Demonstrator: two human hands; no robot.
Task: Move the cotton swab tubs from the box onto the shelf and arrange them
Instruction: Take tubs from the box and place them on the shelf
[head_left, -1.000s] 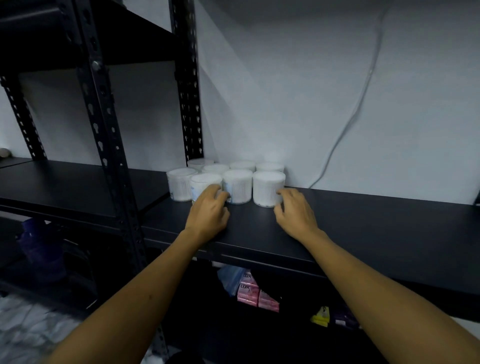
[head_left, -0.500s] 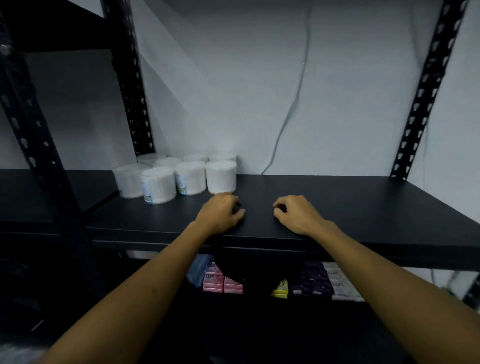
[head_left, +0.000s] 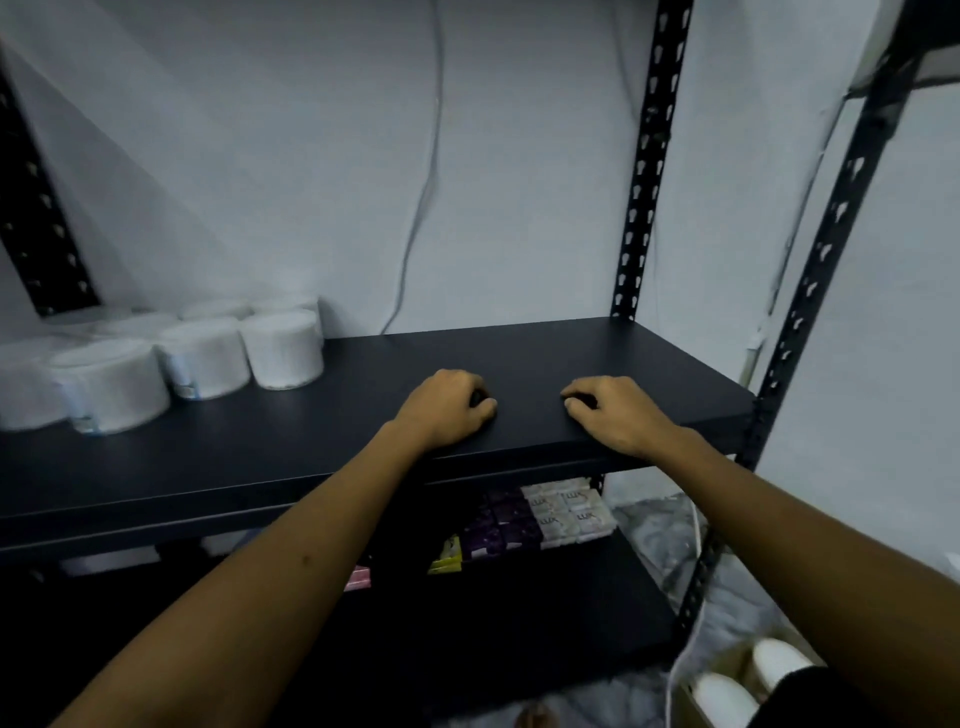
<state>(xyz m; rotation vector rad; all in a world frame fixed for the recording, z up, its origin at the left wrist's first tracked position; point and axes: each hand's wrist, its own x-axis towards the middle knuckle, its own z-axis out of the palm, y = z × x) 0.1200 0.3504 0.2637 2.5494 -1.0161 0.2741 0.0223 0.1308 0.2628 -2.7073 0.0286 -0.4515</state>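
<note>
Several white cotton swab tubs (head_left: 283, 348) stand grouped in two rows at the left of the black shelf (head_left: 597, 358), against the wall. My left hand (head_left: 449, 408) and my right hand (head_left: 610, 413) rest on the shelf near its front edge, fingers curled under, holding nothing. Both hands are well to the right of the tubs and apart from them. At the bottom right, more white tubs (head_left: 724, 693) show in a cardboard box (head_left: 691, 704) on the floor.
Black perforated uprights (head_left: 641, 171) frame the shelf at the back right and the front right. A thin cable (head_left: 426, 171) runs down the white wall. Soap packets (head_left: 563, 512) in white, purple, yellow and pink lie on the lower shelf.
My hands left the tubs and slid right along the shelf. The view swung to the right and down, so the tubs now sit at the left edge and the box has come into view.
</note>
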